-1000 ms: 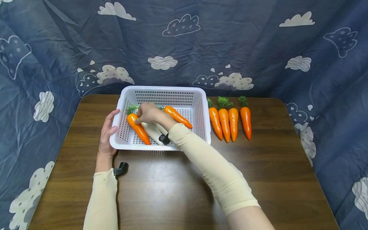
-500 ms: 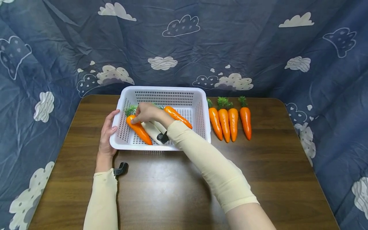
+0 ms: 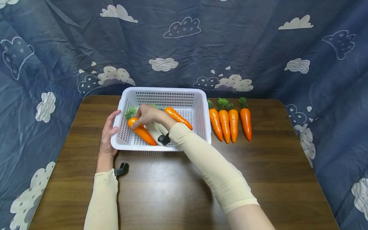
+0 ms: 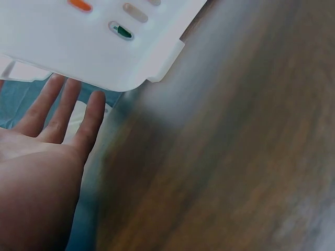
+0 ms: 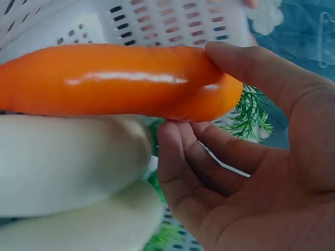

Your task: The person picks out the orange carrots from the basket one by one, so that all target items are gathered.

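My right hand (image 3: 147, 115) pinches the thick end of an orange carrot (image 5: 125, 81) between thumb and fingers, inside the white plastic basket (image 3: 161, 148). The carrot lies slanted, with its green top (image 3: 131, 111) toward the basket's back left. Right beside it are two white radishes (image 5: 68, 164), partly hidden by my hand and wrist in the head view. Another carrot (image 3: 178, 117) lies farther right in the basket. My left hand (image 3: 108, 137) rests against the basket's left side, its fingers fairly straight in the left wrist view.
Several carrots (image 3: 224, 124) with green tops lie side by side on the brown wooden table (image 3: 258, 179), just right of the basket. A dark blue cloth (image 3: 184, 48) with clouds hangs behind the table.
My right hand has shifted the pinched carrot slightly to the right, closer to the white radishes. The left hand keeps its place at the basket.
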Motion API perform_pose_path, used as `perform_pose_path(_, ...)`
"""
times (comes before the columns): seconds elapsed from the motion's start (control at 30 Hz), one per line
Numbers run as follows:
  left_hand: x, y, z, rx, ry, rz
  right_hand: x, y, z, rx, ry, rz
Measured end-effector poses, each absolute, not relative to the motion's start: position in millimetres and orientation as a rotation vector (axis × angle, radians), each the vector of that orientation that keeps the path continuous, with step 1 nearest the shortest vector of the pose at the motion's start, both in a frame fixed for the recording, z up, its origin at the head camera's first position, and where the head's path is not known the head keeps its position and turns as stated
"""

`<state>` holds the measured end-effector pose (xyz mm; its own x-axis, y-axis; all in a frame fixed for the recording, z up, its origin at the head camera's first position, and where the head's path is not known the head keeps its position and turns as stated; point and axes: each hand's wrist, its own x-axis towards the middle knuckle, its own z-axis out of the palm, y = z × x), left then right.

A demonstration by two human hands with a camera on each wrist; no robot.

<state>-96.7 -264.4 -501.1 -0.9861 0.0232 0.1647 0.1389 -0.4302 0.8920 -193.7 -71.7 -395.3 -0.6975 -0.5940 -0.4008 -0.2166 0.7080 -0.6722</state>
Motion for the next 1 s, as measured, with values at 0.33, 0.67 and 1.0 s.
perform_pose_path(0.33,-95.7,-264.0,-504.1,-0.224,-1.575,-2.606,-195.2,-28.8,-376.4,-0.713,2.431,-1.09)
perform_pose_path(0.67,-93.0,-264.3,-500.9,-0.231,-1.525,-2.631,-183.7,22.8,-353.2,-0.701,2.46,-1.417)
perform_pose_path(1.0,-95.3,-259.7,-501.7,-0.246,-1.527,-2.647,-162.2,67.2,-334.7,-0.601,2.531,-1.605)
